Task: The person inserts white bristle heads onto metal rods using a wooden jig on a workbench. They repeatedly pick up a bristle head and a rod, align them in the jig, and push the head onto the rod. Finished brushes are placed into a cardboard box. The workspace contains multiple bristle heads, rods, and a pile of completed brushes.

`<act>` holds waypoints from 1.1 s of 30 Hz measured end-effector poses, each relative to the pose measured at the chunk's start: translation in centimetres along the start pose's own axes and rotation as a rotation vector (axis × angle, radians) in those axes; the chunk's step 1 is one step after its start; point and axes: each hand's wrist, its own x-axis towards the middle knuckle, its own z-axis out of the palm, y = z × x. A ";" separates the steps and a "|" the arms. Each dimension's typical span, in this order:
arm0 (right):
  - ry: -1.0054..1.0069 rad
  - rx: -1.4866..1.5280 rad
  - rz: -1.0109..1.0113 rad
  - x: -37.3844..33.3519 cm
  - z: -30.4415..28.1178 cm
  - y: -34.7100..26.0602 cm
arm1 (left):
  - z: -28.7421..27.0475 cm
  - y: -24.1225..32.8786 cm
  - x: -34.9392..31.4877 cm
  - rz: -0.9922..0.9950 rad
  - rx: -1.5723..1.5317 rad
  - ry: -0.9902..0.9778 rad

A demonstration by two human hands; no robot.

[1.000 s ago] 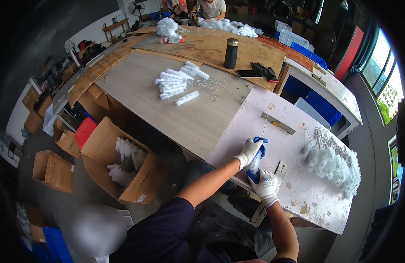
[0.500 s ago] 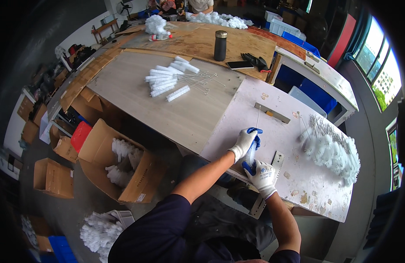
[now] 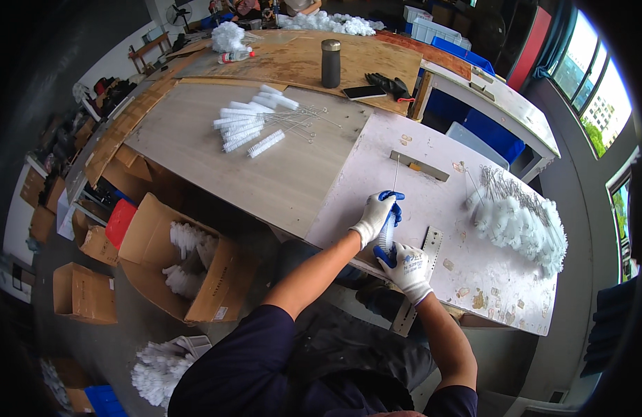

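L hand (image 3: 374, 215) (white glove, blue fingers) closed round upper end of white-bristled wire brush (image 3: 389, 231); R hand (image 3: 408, 267) grasping lower end, exact finger wrap part hidden. Brush is between them, just inside near edge of pale surface (image 3: 350, 165), stem up toward far edge. Two-ended hold prob. keeps bristles straight & stops brush rolling. Stem tip at slotted metal bar (image 3: 432, 171) — touching or just short, can't tell; bar likely a stop.

Loose fluffy brushes (image 3: 521, 229) heaped by R edge, stems pointing to far edge, prob. for easy grabbing. Neater brushes (image 3: 241, 125) on grey board (image 3: 189, 142) to L, stems mostly pointing R, likely kept apart from heap.

Edges: forearms cross near edge. Perforated metal strip (image 3: 433, 242) just beside R hand, jutting past near edge — snag risk if hand swings R. Best room is L, over bare grey board; on R, a narrower gap betw. strip & heap.
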 end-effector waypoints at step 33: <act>0.009 -0.022 -0.020 0.0 -0.2 -0.4 | -0.4 -0.5 0.3 0.026 -0.004 -0.004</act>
